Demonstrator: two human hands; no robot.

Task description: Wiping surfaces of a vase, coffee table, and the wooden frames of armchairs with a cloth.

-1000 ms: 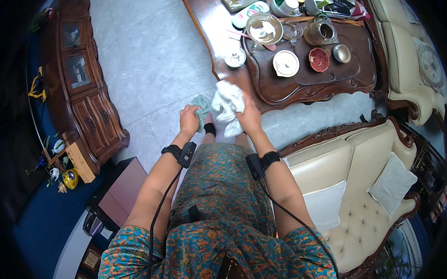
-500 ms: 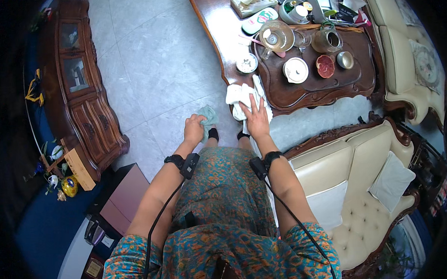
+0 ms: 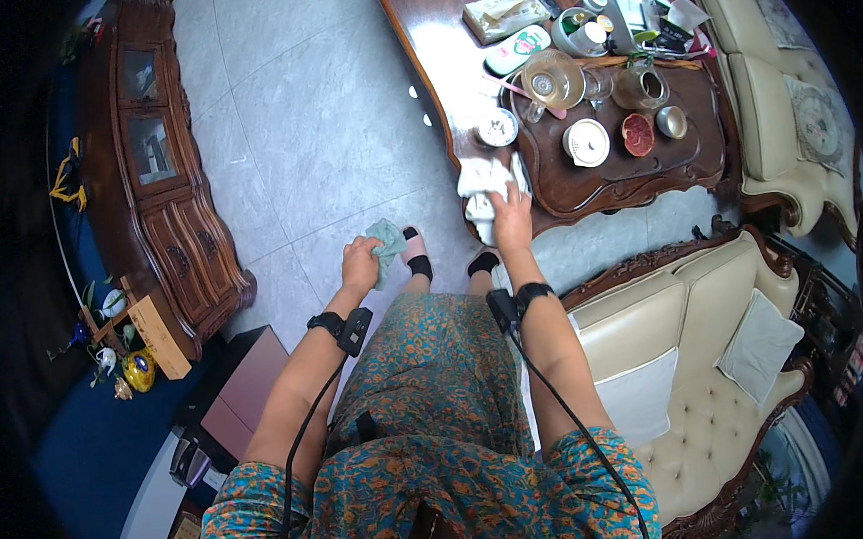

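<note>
My left hand is closed around a small pale green cloth, held over my knees above the tiled floor. My right hand presses a crumpled white cloth flat against the near edge of the dark wooden coffee table. A small white lidded bowl stands just beyond the white cloth. Both wrists carry black bands with cables. My feet in pink slippers show between the hands.
On the table sit a carved wooden tea tray with a white lid, a red cup, a glass pitcher, jars and packets. A cream leather sofa is at my right. A dark wooden cabinet lines the left wall.
Both hands held the cloths together in front of me; now my right hand has carried the white cloth up onto the table edge, while my left keeps the green cloth lower left.
</note>
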